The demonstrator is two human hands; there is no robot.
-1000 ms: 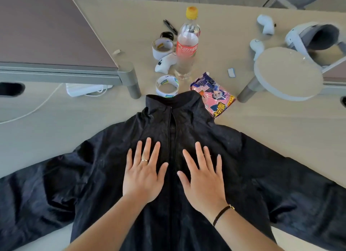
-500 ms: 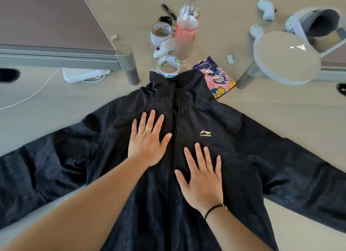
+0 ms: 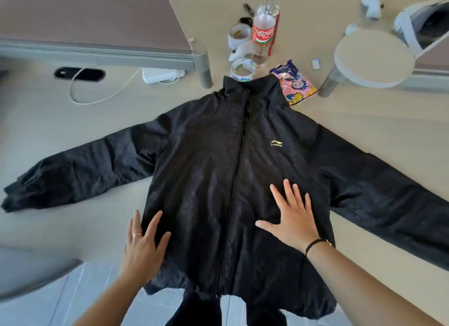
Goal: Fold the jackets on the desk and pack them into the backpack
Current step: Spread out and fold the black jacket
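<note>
flat on jacket (image 3: 218, 180), both hands

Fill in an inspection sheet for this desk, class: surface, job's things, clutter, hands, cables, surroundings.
Surface: pale beige wooden desk, with a grey-framed brown riser at the back left.
Job's things: black zipped jacket with a gold logo lies face up, sleeves spread, hem over the desk edge. Backpack: nothing seen.
Clutter: clear red-labelled bottle with a yellow cap, two rolls of tape, colourful snack packet, white controllers, white headset, round stand.
Hands: left hand flat on the jacket's left edge; right hand flat on its front.
Cables: white cable runs from a desk slot to a white power strip.
Surroundings: grey tiled floor.
</note>
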